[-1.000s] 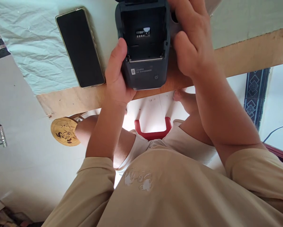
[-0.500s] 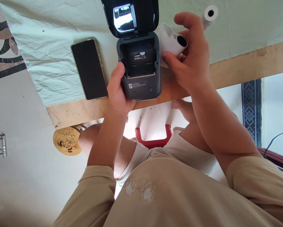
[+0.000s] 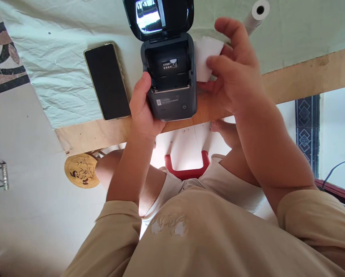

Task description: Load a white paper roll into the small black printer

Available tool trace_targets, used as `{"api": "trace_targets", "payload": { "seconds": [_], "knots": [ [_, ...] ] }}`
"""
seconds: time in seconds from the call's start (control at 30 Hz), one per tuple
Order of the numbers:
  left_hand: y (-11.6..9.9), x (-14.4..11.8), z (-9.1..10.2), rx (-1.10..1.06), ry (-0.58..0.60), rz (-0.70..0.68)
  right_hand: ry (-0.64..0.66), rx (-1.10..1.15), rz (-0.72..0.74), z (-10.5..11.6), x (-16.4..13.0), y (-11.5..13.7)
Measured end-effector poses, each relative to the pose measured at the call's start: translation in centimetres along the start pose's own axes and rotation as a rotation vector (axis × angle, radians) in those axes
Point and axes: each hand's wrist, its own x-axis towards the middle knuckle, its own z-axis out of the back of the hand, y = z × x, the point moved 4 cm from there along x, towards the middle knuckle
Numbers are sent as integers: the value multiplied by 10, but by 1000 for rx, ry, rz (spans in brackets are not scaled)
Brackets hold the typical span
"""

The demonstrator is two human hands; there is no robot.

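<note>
A small black label printer (image 3: 172, 104) is held over the table's front edge, its glossy lid (image 3: 175, 17) swung up and its paper bay bare inside. My left hand (image 3: 143, 105) grips the printer's left side, thumb along the top edge. Just right of the printer, my right hand (image 3: 233, 69) is closed around a white paper roll (image 3: 205, 57). Loose paper faces up there, and the roll's core is hidden. Part of the roll lies behind the printer's right wall.
A dark-screened smartphone (image 3: 107, 80) lies left of the printer. Another white paper roll (image 3: 256, 17) stands beyond my right hand. Pale green cloth (image 3: 299, 34) covers the table up to its wooden edge (image 3: 307, 69). A round bamboo stool (image 3: 82, 171) stands below left.
My right hand has turned the paper roll, so its dark core end no longer shows and flat white paper does. The printer stays nearly in place, lid up.
</note>
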Motion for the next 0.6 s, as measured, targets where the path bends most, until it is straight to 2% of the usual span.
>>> {"api": "trace_targets", "payload": {
  "seconds": [0.1,0.2,0.3,0.5,0.57,0.6],
  "knots": [
    [1,0,0,-12,37,8,-49,83,-76,2,3,-4],
    [2,0,-1,-52,56,6,-18,51,-35,1,2,-3],
    [2,0,-1,-50,25,-27,-5,38,-9,0,0,-1],
    [2,-1,3,92,-69,13,-62,123,-146,1,4,0],
    [3,-1,5,128,-92,18,-75,96,-62,-1,1,11],
    [4,0,6,142,-87,17,-97,23,50,-1,-3,20]
  ]
}}
